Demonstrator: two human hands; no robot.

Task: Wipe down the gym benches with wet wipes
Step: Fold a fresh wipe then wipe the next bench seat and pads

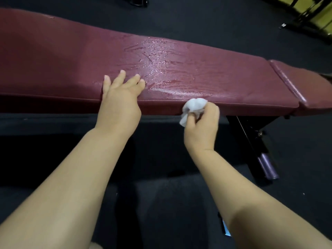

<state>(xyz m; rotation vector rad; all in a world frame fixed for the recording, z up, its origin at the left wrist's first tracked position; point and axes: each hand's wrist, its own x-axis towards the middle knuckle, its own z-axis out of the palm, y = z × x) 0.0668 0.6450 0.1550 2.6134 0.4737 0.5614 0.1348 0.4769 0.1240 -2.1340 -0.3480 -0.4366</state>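
The maroon bench runs across the view, left to right, its long pad glossy and streaked with wet through the middle, dull and dry toward the left end. A seam on the right splits off a shorter pad.

The left hand lies flat on the pad's top at the near edge, fingers straight and spread, gripping nothing. The right hand has its fingers curled round a bunched white wipe, which touches the pad's near edge, right where the top rolls into the front face, just right of the left hand.

Below the right forearm a bit of blue and white peeks out, too hidden to name.

Under the pad's right end a black frame angles down to a purple roller. Dark floor spreads beyond the bench's far edge, with black machine frames well off at top right.
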